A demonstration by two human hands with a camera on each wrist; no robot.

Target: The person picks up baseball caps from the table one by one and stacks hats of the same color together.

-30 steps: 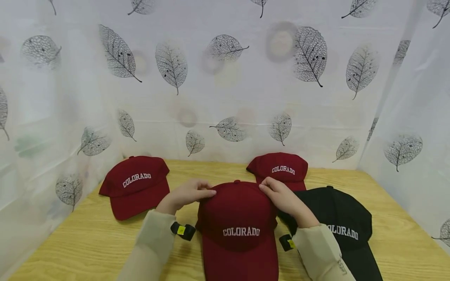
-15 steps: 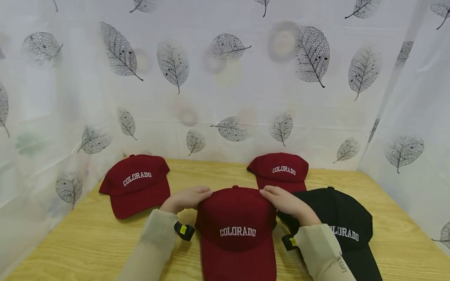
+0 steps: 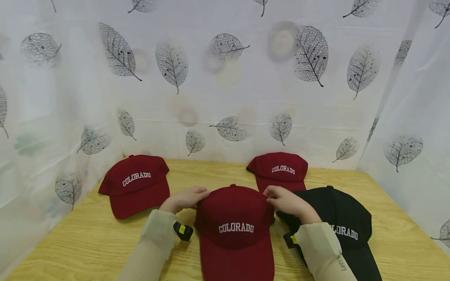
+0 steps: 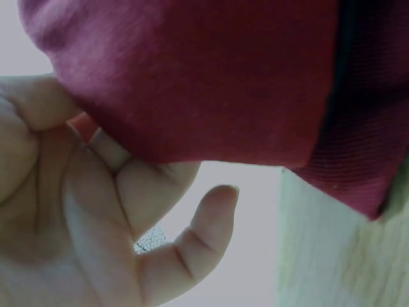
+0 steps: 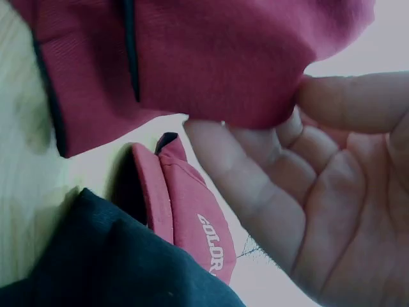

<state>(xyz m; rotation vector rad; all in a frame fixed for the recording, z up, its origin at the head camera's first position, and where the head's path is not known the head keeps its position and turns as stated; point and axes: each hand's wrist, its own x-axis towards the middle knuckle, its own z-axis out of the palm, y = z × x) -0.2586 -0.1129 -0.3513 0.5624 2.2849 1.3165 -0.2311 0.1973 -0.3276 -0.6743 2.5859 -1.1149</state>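
A dark red baseball cap [image 3: 233, 210] with white COLORADO lettering stands at the front middle in the head view, its brim toward me. My left hand [image 3: 184, 198] holds the left side of its crown. In the left wrist view, the thumb [image 4: 45, 102] lies at the fabric's edge, other fingers reach behind it, and the little finger is bent clear. On the opposite side my right hand [image 3: 290, 203] grips the crown. The right wrist view shows that thumb [image 5: 351, 102] against the fabric, with fingers partly hidden behind the cap.
A black cap [image 3: 339, 214] sits close by my right forearm. Two more red caps, a left one [image 3: 137, 185] and a back right one [image 3: 279, 169], rest on the wooden table [image 3: 88, 242]. A leaf-print curtain [image 3: 225, 89] encloses the table's back and sides.
The held cap has shifted slightly left and its crown tilted a little. Both hands have come down slightly, and the right fingers have changed their place on the crown. The other caps stay put.
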